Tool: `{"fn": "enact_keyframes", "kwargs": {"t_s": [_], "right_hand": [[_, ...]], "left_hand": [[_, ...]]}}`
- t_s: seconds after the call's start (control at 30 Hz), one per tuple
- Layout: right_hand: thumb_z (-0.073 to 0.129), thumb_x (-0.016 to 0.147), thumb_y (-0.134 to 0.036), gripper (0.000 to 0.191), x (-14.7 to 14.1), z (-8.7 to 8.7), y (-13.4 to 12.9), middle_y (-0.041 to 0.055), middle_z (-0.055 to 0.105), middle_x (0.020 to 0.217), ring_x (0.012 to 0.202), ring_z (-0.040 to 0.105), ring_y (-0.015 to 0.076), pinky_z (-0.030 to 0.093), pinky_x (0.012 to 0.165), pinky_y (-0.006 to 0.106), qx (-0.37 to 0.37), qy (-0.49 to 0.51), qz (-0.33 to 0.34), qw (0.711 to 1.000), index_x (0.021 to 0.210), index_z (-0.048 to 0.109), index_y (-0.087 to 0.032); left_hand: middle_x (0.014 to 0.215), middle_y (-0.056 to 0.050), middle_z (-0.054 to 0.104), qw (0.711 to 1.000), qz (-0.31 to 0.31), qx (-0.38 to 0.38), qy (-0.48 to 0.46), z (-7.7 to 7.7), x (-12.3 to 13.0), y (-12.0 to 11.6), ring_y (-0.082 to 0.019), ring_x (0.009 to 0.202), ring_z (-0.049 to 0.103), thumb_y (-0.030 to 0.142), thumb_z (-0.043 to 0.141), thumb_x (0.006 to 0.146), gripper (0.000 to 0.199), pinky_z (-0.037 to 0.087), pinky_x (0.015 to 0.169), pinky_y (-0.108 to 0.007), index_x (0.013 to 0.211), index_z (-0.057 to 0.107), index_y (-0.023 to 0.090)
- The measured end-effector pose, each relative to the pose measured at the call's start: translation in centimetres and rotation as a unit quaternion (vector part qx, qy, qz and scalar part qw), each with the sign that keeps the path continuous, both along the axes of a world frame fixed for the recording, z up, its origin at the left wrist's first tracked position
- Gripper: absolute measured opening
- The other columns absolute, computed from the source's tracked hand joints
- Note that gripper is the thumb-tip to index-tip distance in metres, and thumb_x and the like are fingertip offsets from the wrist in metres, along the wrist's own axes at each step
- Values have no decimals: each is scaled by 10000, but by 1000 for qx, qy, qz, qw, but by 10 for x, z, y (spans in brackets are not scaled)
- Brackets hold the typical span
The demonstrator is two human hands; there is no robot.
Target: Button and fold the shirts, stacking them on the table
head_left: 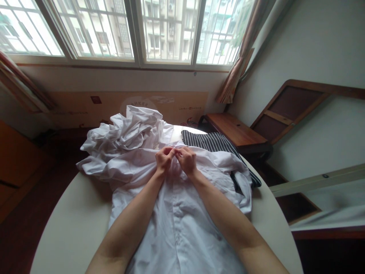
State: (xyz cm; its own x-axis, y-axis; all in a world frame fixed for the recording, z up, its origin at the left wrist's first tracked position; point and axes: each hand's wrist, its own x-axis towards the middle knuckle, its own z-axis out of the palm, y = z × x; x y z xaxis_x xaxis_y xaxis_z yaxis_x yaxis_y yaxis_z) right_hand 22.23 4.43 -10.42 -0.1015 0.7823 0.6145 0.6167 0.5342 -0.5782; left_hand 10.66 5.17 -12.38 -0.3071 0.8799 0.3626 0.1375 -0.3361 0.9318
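A white button-up shirt [168,220] lies spread on the round table, its front placket running down the middle toward me. Near the collar, my left hand [164,158] pinches the shirt's front between thumb and fingers. Right beside it, almost touching, my right hand [185,158] is closed in a similar pinch on the same spot. Whatever small part sits between the fingertips is hidden. One sleeve [241,179] of the shirt extends to the right, over a black-and-white striped cloth [211,140].
A crumpled heap of white cloth [128,131] lies at the table's far left. The white round table [71,224] shows its bare rim at both sides. Beyond it stand a low wooden bench [238,129], a tilted brown wooden frame [288,104] and a barred window [171,34].
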Motion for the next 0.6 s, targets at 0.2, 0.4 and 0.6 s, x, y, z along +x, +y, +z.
{"fn": "enact_keyframes", "kwargs": {"t_s": [0.2, 0.4, 0.6], "right_hand": [[557, 834, -236, 176, -5, -1, -1, 83, 697, 881, 812, 609, 212, 444, 821, 331, -40, 49, -6, 998, 853, 728, -198], [645, 705, -280, 133, -2, 1, 13, 56, 712, 793, 723, 639, 203, 486, 700, 316, -201, 269, 58, 940, 764, 716, -183], [640, 634, -204, 55, 7, 5, 22, -7, 606, 558, 460, 494, 109, 420, 485, 252, -359, 334, 27, 871, 668, 640, -161]], "left_hand": [[761, -43, 668, 1000, 12, 6, -27, -4, 1, 4, -143, 694, 634, 272, 632, 737, 136, 508, 665, -248, 800, 624, 151], [733, -23, 657, 998, 9, 18, 53, 0, -1, 0, -145, 663, 633, 218, 573, 787, 99, 498, 627, -242, 876, 578, 177], [764, -31, 675, 974, 28, 11, 227, -2, -4, -3, -168, 705, 624, 161, 555, 787, 73, 480, 706, -283, 829, 606, 193]]}}
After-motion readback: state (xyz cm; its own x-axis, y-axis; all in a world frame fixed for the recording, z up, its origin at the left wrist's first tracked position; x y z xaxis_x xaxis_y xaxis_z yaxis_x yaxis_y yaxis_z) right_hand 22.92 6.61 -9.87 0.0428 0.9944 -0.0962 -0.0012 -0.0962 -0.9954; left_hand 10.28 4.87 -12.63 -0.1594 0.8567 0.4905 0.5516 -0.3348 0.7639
